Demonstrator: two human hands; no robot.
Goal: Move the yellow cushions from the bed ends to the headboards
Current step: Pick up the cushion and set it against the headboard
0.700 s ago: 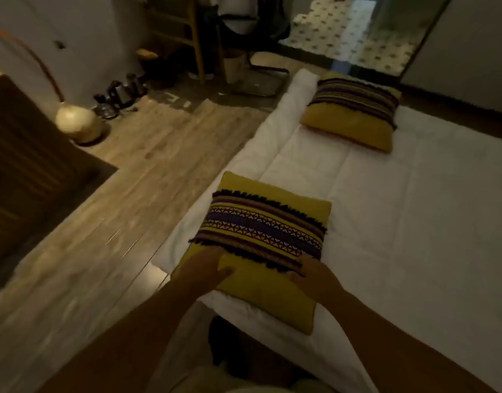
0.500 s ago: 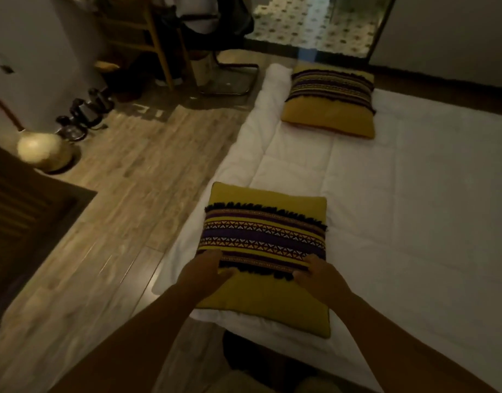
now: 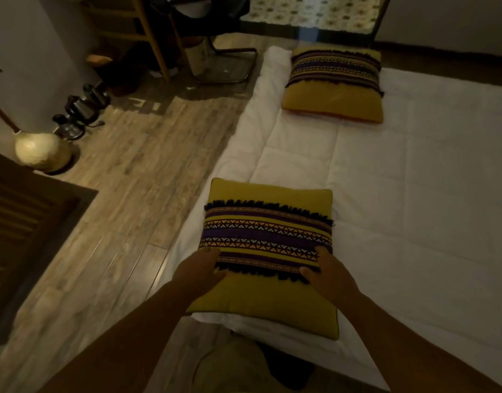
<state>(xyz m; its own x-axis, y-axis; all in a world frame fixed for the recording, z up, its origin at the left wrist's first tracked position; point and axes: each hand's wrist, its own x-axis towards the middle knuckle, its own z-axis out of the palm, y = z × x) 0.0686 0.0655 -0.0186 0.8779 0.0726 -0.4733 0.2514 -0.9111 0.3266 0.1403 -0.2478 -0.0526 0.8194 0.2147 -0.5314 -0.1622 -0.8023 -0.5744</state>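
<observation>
Both hands, left hand [image 3: 200,269] and right hand [image 3: 327,276], grasp the near yellow cushion [image 3: 268,251] by its sides at the white duvet's [image 3: 414,194] near corner. Second yellow cushion [image 3: 333,86] lies at the far corner.

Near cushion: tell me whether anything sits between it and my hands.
Nothing does. The left hand and right hand already rest on the near cushion, one at each side, on the white bedding.

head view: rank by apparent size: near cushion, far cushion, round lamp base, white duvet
1. white duvet
2. near cushion, under both hands
3. far cushion; same pattern, so it probably only looks smaller because it lies farther away
4. round lamp base
</observation>
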